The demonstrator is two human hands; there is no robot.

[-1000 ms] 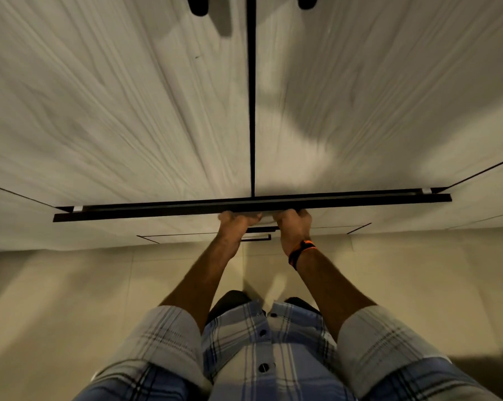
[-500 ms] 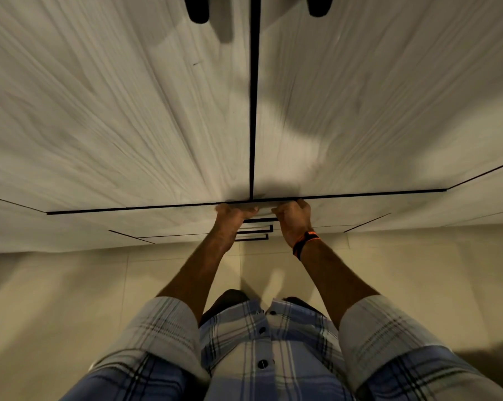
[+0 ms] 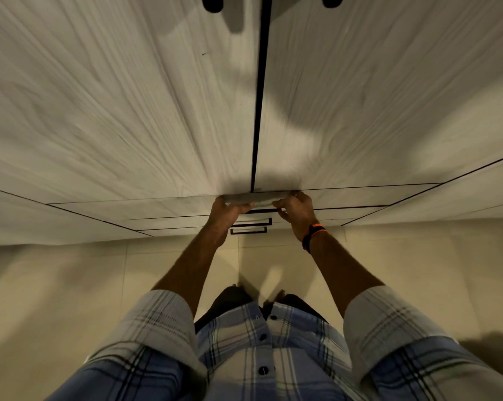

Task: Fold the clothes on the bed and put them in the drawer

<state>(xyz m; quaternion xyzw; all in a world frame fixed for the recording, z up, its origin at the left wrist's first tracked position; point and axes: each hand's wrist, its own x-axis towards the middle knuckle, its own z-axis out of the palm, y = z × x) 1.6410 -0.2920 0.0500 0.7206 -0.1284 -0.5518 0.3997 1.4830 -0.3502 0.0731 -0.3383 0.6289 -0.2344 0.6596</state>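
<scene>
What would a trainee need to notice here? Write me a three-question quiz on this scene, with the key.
1. True or false: a garment lies on the floor.
2. Which wrist wears the black-and-orange wristband? A left, B right, C both.
3. Fill in: the left hand and right hand grip the top drawer by its grey ____.
Key: 1 false; 2 B; 3 handle.
</scene>
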